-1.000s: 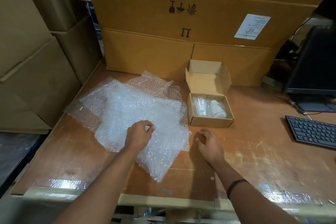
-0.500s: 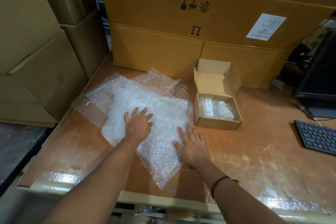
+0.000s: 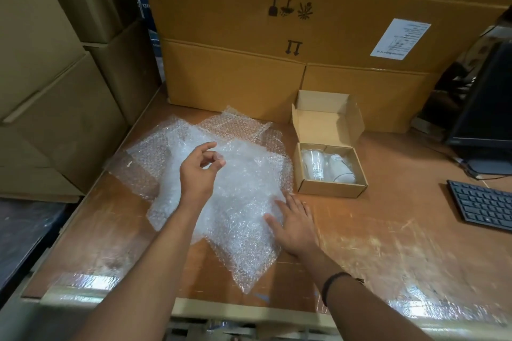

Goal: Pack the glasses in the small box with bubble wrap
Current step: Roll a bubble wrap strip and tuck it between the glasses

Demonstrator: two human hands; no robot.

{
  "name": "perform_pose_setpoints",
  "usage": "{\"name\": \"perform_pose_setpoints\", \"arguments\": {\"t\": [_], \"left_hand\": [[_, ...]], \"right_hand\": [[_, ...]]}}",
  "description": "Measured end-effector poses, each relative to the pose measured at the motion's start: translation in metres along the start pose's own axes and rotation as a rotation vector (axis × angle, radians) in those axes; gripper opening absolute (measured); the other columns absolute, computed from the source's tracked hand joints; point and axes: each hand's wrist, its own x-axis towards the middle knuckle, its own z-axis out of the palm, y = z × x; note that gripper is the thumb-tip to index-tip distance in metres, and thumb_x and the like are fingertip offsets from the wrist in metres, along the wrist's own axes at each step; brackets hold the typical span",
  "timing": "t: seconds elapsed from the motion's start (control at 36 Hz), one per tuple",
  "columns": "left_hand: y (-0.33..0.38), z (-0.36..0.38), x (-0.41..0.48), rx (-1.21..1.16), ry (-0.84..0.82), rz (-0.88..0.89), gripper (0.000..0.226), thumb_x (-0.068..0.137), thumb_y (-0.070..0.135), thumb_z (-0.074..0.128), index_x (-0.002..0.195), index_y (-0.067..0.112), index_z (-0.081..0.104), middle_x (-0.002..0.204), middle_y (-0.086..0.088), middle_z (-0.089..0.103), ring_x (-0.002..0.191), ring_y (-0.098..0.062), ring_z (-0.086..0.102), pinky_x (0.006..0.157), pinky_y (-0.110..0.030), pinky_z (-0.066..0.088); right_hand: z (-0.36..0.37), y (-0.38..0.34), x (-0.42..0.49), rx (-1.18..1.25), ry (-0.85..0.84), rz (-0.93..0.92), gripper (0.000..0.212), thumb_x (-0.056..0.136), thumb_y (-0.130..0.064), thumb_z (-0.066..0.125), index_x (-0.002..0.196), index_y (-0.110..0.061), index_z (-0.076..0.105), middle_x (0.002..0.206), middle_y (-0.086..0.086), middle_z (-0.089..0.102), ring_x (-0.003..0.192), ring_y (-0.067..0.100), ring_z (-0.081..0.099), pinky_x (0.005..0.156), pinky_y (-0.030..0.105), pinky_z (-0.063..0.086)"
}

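Left hand (image 3: pixel 201 174): fingers (image 3: pixel 208 146) loosely curled over bubble wrap (image 3: pixel 246 180), grip unclear
Right hand (image 3: pixel 296 225): fingers (image 3: pixel 278 205) spread flat on its right edge

A worn brown table (image 3: pixel 388 230) stands among stacked cardboard. Large cartons (image 3: pixel 235 77) line its back edge; the upper one bears printed handling symbols (image 3: pixel 291 10) and a white label (image 3: pixel 400 39). More cartons (image 3: pixel 55 108) are piled at the left. At the right, a dark monitor (image 3: pixel 487 102) stands behind a black keyboard (image 3: pixel 482 205).
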Motion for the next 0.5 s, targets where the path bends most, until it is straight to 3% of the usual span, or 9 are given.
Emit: {"name": "perform_pose_setpoints", "arguments": {"t": [0.08, 0.14, 0.25, 0.31, 0.36, 0.42, 0.5], "left_hand": [[0.000, 0.008, -0.014, -0.012, -0.039, -0.025, 0.043, 0.080, -0.005, 0.072, 0.100, 0.033, 0.064, 0.074, 0.011, 0.068, 0.083, -0.015, 0.066, 0.094, -0.044, 0.052], [0.000, 0.015, -0.025, -0.007, -0.069, -0.040, 0.043, 0.081, -0.004, 0.071, 0.098, 0.035, 0.064, 0.076, 0.010, 0.069, 0.085, -0.016, 0.066, 0.095, -0.042, 0.052], [-0.001, 0.031, -0.048, 0.034, -0.107, -0.016, 0.037, 0.082, -0.001, 0.072, 0.097, 0.032, 0.064, 0.081, 0.008, 0.068, 0.084, -0.002, 0.065, 0.091, -0.026, 0.050], [0.000, 0.040, -0.059, 0.035, -0.129, -0.010, 0.036, 0.082, -0.001, 0.072, 0.095, 0.031, 0.064, 0.083, 0.008, 0.068, 0.081, 0.005, 0.063, 0.088, -0.019, 0.049], [-0.003, 0.049, -0.066, 0.042, -0.163, -0.008, 0.038, 0.080, -0.003, 0.073, 0.092, 0.033, 0.064, 0.084, 0.007, 0.068, 0.080, 0.003, 0.063, 0.087, -0.020, 0.050], [-0.007, 0.056, -0.072, 0.026, -0.198, -0.007, 0.041, 0.078, -0.005, 0.074, 0.094, 0.031, 0.064, 0.087, 0.006, 0.069, 0.084, -0.004, 0.065, 0.089, -0.027, 0.052], [-0.011, 0.061, -0.079, -0.038, -0.178, -0.038, 0.035, 0.081, -0.003, 0.072, 0.107, 0.018, 0.063, 0.102, 0.000, 0.067, 0.088, -0.011, 0.066, 0.085, -0.028, 0.054]], "right_hand": [[-0.015, 0.001, -0.002, 0.605, 0.046, 0.168, 0.072, 0.084, -0.082, 0.029, 0.143, -0.043, 0.039, 0.151, -0.010, 0.041, 0.142, 0.019, 0.033, 0.116, 0.051, 0.028], [-0.027, -0.002, -0.008, 0.976, 0.076, 0.198, 0.070, 0.081, -0.080, 0.034, 0.136, -0.039, 0.046, 0.143, -0.007, 0.050, 0.134, 0.019, 0.045, 0.111, 0.041, 0.037], [-0.049, 0.000, -0.014, 1.207, 0.123, 0.146, 0.092, 0.067, -0.085, 0.056, 0.136, -0.025, 0.047, 0.127, -0.003, 0.061, 0.113, 0.007, 0.060, 0.089, 0.019, 0.049], [-0.055, -0.001, -0.015, 1.202, 0.085, 0.126, 0.066, 0.080, -0.052, 0.069, 0.134, -0.021, 0.049, 0.121, -0.001, 0.064, 0.099, 0.001, 0.064, 0.072, 0.013, 0.052], [-0.061, 0.000, -0.014, 1.174, 0.073, 0.156, 0.048, 0.087, -0.012, 0.070, 0.132, -0.014, 0.054, 0.112, 0.007, 0.069, 0.090, 0.010, 0.069, 0.068, 0.021, 0.056], [-0.065, 0.008, -0.012, 1.169, 0.115, 0.194, 0.042, 0.087, 0.005, 0.065, 0.125, -0.010, 0.060, 0.108, 0.014, 0.071, 0.083, 0.015, 0.070, 0.067, 0.027, 0.057], [-0.077, 0.028, -0.015, 1.193, 0.186, 0.233, 0.041, 0.088, 0.015, 0.055, 0.110, -0.018, 0.067, 0.114, 0.014, 0.067, 0.075, 0.012, 0.063, 0.062, 0.027, 0.054]]}}
